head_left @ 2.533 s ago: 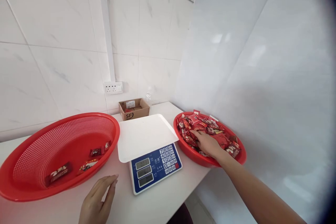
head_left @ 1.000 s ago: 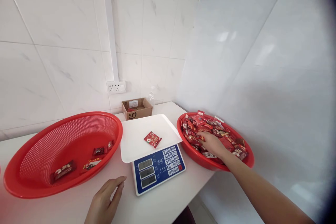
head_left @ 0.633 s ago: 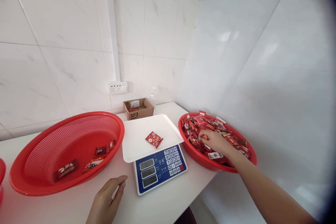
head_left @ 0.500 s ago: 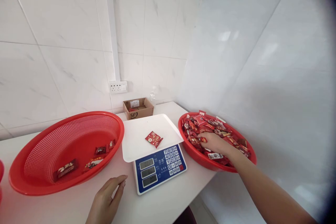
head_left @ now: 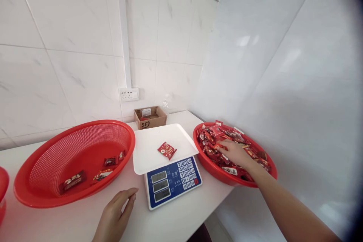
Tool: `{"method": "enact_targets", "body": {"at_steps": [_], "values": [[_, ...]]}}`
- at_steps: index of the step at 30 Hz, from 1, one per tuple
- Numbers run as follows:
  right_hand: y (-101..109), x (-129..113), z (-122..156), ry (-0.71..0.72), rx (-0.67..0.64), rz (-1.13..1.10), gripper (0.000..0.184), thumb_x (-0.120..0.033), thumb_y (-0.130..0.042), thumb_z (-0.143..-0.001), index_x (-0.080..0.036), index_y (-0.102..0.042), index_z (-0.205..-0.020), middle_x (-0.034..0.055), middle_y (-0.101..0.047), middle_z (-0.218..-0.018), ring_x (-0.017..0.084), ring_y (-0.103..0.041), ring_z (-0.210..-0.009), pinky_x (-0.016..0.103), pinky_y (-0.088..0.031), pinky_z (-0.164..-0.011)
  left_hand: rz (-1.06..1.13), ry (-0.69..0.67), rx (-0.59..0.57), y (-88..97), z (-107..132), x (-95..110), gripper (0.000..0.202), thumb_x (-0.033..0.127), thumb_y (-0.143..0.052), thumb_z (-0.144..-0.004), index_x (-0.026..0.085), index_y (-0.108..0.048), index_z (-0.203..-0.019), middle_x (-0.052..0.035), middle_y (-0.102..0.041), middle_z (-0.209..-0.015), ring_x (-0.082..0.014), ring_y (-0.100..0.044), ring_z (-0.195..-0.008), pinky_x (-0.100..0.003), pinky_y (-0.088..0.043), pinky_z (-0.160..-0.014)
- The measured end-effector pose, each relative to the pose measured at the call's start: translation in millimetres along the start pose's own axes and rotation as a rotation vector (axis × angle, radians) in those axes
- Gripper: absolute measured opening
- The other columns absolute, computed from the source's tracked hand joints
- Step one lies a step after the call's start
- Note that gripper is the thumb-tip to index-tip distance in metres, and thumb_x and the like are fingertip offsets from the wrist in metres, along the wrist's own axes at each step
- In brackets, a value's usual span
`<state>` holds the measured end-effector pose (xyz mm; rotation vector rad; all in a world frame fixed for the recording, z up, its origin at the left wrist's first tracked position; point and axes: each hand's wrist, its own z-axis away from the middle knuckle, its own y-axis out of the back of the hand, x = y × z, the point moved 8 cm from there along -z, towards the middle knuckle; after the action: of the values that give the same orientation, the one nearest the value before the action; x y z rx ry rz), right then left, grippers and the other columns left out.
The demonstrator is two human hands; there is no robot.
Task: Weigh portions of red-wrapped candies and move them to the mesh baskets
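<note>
My left hand (head_left: 117,213) rests at the table's front, left of the digital scale (head_left: 172,181). Its thumb and forefinger tips come together, and nothing shows between them. One red snack packet (head_left: 167,150) lies on the scale's white pan (head_left: 147,140). My right hand (head_left: 234,154) is in the right red basket (head_left: 208,164), which is heaped with small wrapped packets. Its thumb and fingers close on a red packet (head_left: 217,146), partly hidden by the fingers. A few packets, one of them dark red (head_left: 73,181), lie in the large left basket (head_left: 36,196).
Behind the scale stands an open cardboard box (head_left: 151,123), with a clear plastic bottle (head_left: 166,103) beside it. The tiled wall with a socket (head_left: 129,94) closes off the back. Another red rim (head_left: 3,185) cuts in at the left edge.
My right hand has shifted slightly right and up among the packets in the right basket. The left hand and the packet on the pan stay in place. The view has turned a little left.
</note>
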<state>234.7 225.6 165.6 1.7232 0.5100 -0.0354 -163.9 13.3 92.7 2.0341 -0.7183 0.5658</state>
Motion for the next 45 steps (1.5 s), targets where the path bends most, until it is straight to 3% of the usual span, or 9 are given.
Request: {"method": "enact_targets", "body": {"at_steps": [6, 10, 17, 22, 26, 32, 37, 41, 45], "values": [[36.6, -0.3, -10.9, -0.082, 0.264, -0.085, 0.034, -0.045, -0.044, -0.08, -0.021, -0.068, -0.084, 0.0083, -0.069, -0.094, 0.026, -0.06, -0.092, 0.04, -0.044, -0.086, 0.005, 0.0, -0.004, -2.3, 1.1, -2.4, 0.026, 0.04, -0.05, -0.089, 0.024, -0.069, -0.096, -0.0043, -0.073, -0.089, -0.017, -0.07, -0.076, -0.02, -0.057, -0.063], [40.6, -33.8, -23.9, -0.055, 0.35, -0.2, 0.041, -0.051, -0.044, -0.081, -0.02, -0.068, -0.092, 0.0071, -0.069, -0.094, 0.025, -0.061, -0.089, 0.039, -0.045, -0.083, 0.019, 0.006, -0.009, -2.3, 1.3, 1.1, 0.023, 0.036, -0.049, -0.09, 0.024, -0.068, -0.096, -0.0038, -0.072, -0.089, -0.0165, -0.07, -0.077, -0.021, -0.057, -0.066], [2.0, -126.3, -62.5, 0.119, 0.355, -0.361, 0.035, -0.048, -0.047, -0.081, -0.021, -0.068, -0.089, 0.0065, -0.067, -0.094, 0.022, -0.058, -0.091, 0.034, -0.043, -0.082, 0.046, 0.025, 0.007, -1.1, -0.1, 1.4, 0.02, 0.029, -0.048, -0.091, 0.023, -0.066, -0.097, -0.0032, -0.071, -0.086, -0.0159, -0.069, -0.074, -0.023, -0.056, -0.065], [-45.1, -163.1, -78.1, 0.156, 0.303, -0.428, 0.03, -0.042, -0.047, -0.081, -0.02, -0.067, -0.084, 0.0072, -0.064, -0.09, 0.021, -0.058, -0.088, 0.033, -0.043, -0.08, 0.063, 0.042, 0.013, -3.2, 1.5, -3.9, 0.021, 0.026, -0.047, -0.091, 0.022, -0.066, -0.097, -0.0034, -0.071, -0.085, -0.0156, -0.068, -0.075, -0.024, -0.056, -0.067], [-57.6, -167.2, -81.7, 0.142, 0.3, -0.468, 0.033, -0.045, -0.046, -0.081, -0.02, -0.066, -0.086, 0.0074, -0.064, -0.089, 0.021, -0.058, -0.088, 0.034, -0.044, -0.08, 0.057, 0.04, 0.006, -4.4, 2.9, -4.1, 0.021, 0.024, -0.047, -0.09, 0.021, -0.066, -0.098, -0.0033, -0.071, -0.085, -0.0154, -0.068, -0.075, -0.024, -0.056, -0.068], [-40.9, -155.2, -80.8, 0.101, 0.323, -0.5, 0.043, -0.054, -0.043, -0.081, -0.018, -0.066, -0.088, 0.0086, -0.065, -0.088, 0.022, -0.058, -0.083, 0.035, -0.044, -0.077, 0.065, 0.011, -0.008, -4.8, 2.3, 3.4, 0.021, 0.022, -0.046, -0.091, 0.022, -0.066, -0.098, -0.0025, -0.07, -0.084, -0.0151, -0.067, -0.075, -0.024, -0.055, -0.068], [-47.1, -159.9, -68.8, 0.142, 0.195, -0.522, 0.037, -0.051, -0.046, -0.081, -0.021, -0.067, -0.088, 0.0043, -0.069, -0.082, 0.019, -0.061, -0.074, 0.031, -0.046, -0.068, 0.051, 0.022, -0.027, -5.5, 2.4, 4.8, 0.021, 0.023, -0.046, -0.091, 0.023, -0.065, -0.098, -0.0025, -0.071, -0.087, -0.0156, -0.067, -0.078, -0.024, -0.055, -0.069], [-56.8, -158.6, -57.3, 0.162, 0.16, -0.496, 0.03, -0.048, -0.052, -0.077, -0.021, -0.067, -0.08, 0.0063, -0.07, -0.085, 0.023, -0.063, -0.081, 0.034, -0.047, -0.073, 0.063, 0.056, -0.035, -6.1, 2.1, 1.6, 0.022, 0.024, -0.045, -0.091, 0.022, -0.065, -0.098, -0.0031, -0.071, -0.089, -0.0158, -0.067, -0.08, -0.025, -0.055, -0.07], [-61.3, -149.0, -46.3, 0.162, 0.197, -0.493, 0.035, -0.048, -0.047, -0.081, -0.02, -0.067, -0.091, 0.0095, -0.069, -0.095, 0.024, -0.063, -0.086, 0.038, -0.049, -0.079, 0.07, 0.082, -0.035, -6.7, 0.9, -0.6, 0.023, 0.025, -0.044, -0.09, 0.022, -0.066, -0.097, -0.0036, -0.071, -0.088, -0.0164, -0.067, -0.08, -0.026, -0.055, -0.071]]}}
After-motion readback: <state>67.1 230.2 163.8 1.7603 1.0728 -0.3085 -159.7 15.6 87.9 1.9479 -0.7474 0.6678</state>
